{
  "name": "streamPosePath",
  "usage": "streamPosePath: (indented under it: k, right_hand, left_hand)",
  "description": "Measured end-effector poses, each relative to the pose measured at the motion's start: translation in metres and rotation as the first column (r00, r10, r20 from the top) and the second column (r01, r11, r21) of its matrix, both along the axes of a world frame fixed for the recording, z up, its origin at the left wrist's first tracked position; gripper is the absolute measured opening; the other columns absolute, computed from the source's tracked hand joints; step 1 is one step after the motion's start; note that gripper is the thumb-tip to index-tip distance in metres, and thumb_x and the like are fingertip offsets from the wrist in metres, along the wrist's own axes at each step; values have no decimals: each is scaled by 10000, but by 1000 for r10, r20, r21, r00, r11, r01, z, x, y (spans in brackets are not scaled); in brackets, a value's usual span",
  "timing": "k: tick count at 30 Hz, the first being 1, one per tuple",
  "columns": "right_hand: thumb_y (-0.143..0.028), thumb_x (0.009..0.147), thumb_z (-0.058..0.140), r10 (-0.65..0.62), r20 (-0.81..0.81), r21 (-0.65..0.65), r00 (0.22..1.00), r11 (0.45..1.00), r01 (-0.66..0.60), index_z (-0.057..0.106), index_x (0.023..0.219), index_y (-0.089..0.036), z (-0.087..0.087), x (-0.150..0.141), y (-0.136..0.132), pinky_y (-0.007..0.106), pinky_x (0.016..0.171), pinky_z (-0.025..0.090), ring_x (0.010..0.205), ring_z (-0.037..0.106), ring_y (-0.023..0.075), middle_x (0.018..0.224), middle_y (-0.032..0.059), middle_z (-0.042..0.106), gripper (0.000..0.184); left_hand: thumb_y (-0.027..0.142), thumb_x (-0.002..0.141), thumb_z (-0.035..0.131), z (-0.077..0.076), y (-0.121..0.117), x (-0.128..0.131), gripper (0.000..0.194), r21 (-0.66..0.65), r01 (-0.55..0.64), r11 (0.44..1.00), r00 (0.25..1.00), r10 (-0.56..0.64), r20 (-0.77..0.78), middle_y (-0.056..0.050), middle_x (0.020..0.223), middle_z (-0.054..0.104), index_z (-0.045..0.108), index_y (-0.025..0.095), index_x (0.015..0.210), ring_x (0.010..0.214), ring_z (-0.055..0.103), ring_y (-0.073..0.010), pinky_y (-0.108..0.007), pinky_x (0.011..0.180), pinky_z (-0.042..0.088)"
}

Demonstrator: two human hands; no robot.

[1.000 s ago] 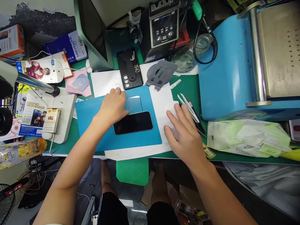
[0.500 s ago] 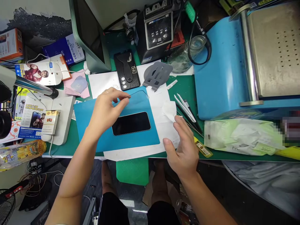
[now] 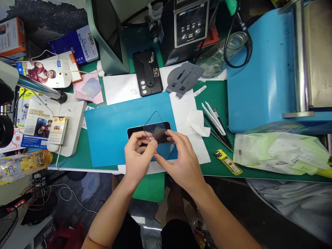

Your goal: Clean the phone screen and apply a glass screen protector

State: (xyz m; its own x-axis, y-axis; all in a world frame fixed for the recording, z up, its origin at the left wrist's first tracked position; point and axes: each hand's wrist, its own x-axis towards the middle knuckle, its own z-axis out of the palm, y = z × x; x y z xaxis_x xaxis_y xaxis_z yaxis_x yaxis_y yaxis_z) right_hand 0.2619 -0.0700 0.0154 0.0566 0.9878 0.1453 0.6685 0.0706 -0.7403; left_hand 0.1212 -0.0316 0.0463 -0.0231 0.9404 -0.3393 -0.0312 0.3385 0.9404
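Observation:
A clear glass screen protector [image 3: 155, 124] with a thin black border is held tilted above a phone [image 3: 135, 130]. My left hand [image 3: 140, 152] pinches its near-left edge between thumb and fingers. On the other side, my right hand [image 3: 183, 157] has its thumb and fingertips at the protector's edges, curled around it. The phone lies face up with a dark screen on a blue mat [image 3: 109, 138], partly covered by my fingers and seen through the glass.
Behind the mat lie a black phone case [image 3: 147, 74] and a grey slotted plastic piece [image 3: 183, 79]. To the right are a crumpled white wipe [image 3: 196, 121], tweezers [image 3: 214, 119], a yellow packet [image 3: 228, 162] and a wipes pack [image 3: 280, 152]. A glass jar [image 3: 220, 57] lies farther back.
My left hand has lowered the screen protector towards me and to the right, over the phone. My right hand has moved left from beside the wipe and closed on the protector's edges.

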Motion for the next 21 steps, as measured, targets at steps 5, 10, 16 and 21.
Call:
streamPosePath:
  k: [5,10,16,21]
  right_hand:
    - [-475,927,711,245,180,82,953,961,-263,333,1623,-252,-7,45,16,519,1064,533,1260,624,353,1409,169,628,823]
    - [-454,959,672,498,285,87,819,837,-540,358,1614,-253,-13,73,52,540,1071,525,1275,619,350,1460,138,633,753]
    - [-427,982,644,604,248,90,757,764,-639,379,1613,-232,-22,59,71,534,1073,538,1310,595,332,1496,117,617,712]
    - [-435,973,655,602,243,92,760,766,-636,380,1617,-244,-26,58,70,548,1072,528,1319,587,347,1490,119,624,726]
  left_hand:
    - [420,947,682,-20,-3,-66,291,325,293,899,902,-148,-405,-74,1035,715,633,225,1158,984,688,-211,-389,911,572]
    - [611,894,717,-27,26,-120,663,289,680,674,579,-250,-776,-155,1345,655,522,236,1405,1249,608,-328,-503,1059,490]
    - [686,872,693,-32,41,-115,951,179,794,581,432,-331,-839,-189,1520,547,310,227,1611,1363,535,-359,-507,1134,424]
    - [575,931,687,-37,39,-114,808,176,803,569,408,-309,-859,-141,1470,615,360,253,1596,1275,564,-335,-500,1094,442]
